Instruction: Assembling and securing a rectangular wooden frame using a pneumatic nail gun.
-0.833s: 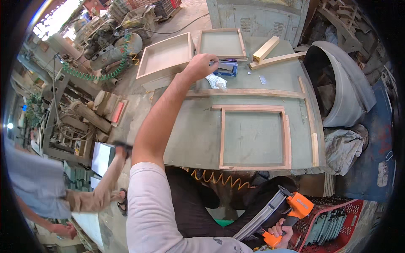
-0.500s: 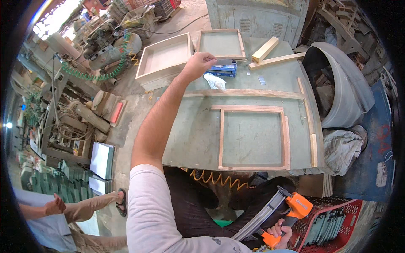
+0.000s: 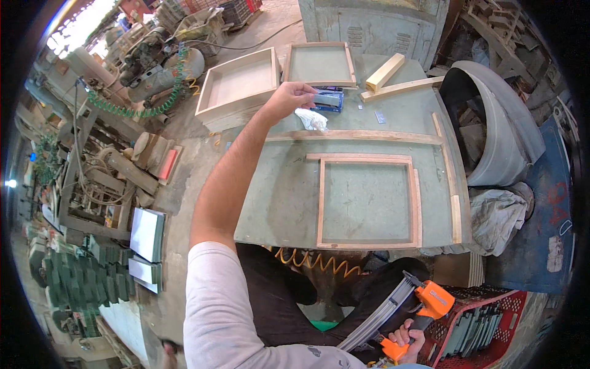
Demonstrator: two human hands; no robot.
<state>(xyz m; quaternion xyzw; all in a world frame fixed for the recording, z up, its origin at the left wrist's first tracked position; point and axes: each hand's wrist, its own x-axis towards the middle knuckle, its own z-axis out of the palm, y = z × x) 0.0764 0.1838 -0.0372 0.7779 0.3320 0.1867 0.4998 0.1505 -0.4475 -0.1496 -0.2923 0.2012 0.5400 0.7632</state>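
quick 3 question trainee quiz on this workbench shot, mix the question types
1. True or false: the left hand is reaching over the far part of the green table.
2. What does the right hand grip? A) orange nail gun B) hammer C) saw
3. Fill in: the open wooden frame lies flat on the ____.

Key: 1 true, its fingers are at a small grey block above the blue box. 2 A, the orange nail gun, held low beside the red crate. 3 table.
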